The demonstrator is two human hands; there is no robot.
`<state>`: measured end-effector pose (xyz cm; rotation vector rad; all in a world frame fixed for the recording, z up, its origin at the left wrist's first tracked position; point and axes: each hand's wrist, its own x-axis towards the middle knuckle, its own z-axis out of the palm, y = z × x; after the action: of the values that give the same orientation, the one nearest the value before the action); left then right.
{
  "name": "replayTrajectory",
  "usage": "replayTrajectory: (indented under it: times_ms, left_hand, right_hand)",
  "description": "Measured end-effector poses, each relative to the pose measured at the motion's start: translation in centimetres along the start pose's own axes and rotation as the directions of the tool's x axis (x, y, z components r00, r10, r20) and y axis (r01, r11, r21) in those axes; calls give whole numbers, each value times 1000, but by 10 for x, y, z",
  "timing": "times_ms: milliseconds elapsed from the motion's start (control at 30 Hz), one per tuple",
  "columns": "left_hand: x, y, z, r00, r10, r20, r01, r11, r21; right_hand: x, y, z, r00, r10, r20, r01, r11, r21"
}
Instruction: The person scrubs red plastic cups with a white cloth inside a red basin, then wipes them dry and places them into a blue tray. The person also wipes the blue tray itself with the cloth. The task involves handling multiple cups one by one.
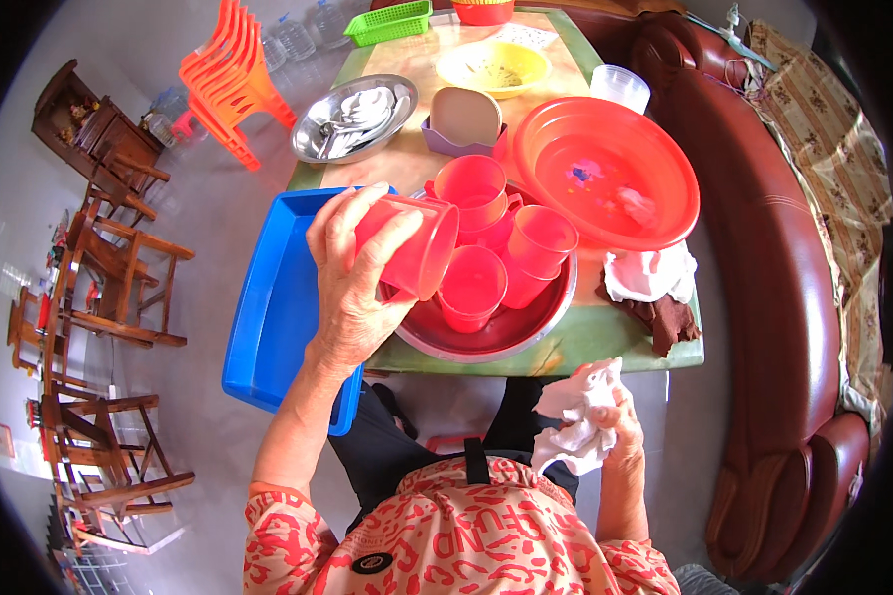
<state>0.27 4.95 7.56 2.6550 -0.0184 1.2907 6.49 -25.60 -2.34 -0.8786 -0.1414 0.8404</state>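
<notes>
My left hand (357, 282) grips a red plastic cup (417, 245), tilted on its side with its mouth to the right, over the left rim of a round metal basin (491, 349). Several red plastic mugs stand close together in the basin, one of them (472, 286) at the front. In my right hand (621, 424) is a crumpled white cloth (580, 420), held below the table's front edge. A blue plastic tray (275, 312) lies under my left wrist, partly past the table's left edge. Behind the mugs, to the right, sits a large red basin (610, 178) with water and a cloth in it.
Behind the mugs are a purple holder (458, 141) with beige plates, a metal bowl of white spoons (353, 119), a yellow basin (495, 71), clear plastic containers (619, 88) and a green basket (389, 22). White and brown cloths (666, 320) lie at the right corner. A leather sofa (774, 297) stands right.
</notes>
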Motion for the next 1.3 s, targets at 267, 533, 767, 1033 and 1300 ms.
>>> replayTrajectory:
  times_ms: [267,533,767,1033,1300]
  left_hand:
    - [7,-1,22,994,94,61,-98,993,71]
    - [5,-2,25,998,-24,64,28,998,-56]
    - [-34,12,-9,895,-372,244,445,752,-486]
    - [-75,29,-27,851,-362,380,507,755,-415]
    - [-94,37,-33,825,-381,417,539,753,-378]
  right_hand:
    - [4,17,-23,997,42,60,-49,992,119]
    - [11,32,-27,979,-147,143,120,976,180]
    - [28,-14,28,969,-247,1,242,951,194]
    - [73,-14,103,829,-230,510,511,680,-525]
    - [70,5,107,845,-401,354,451,890,-68]
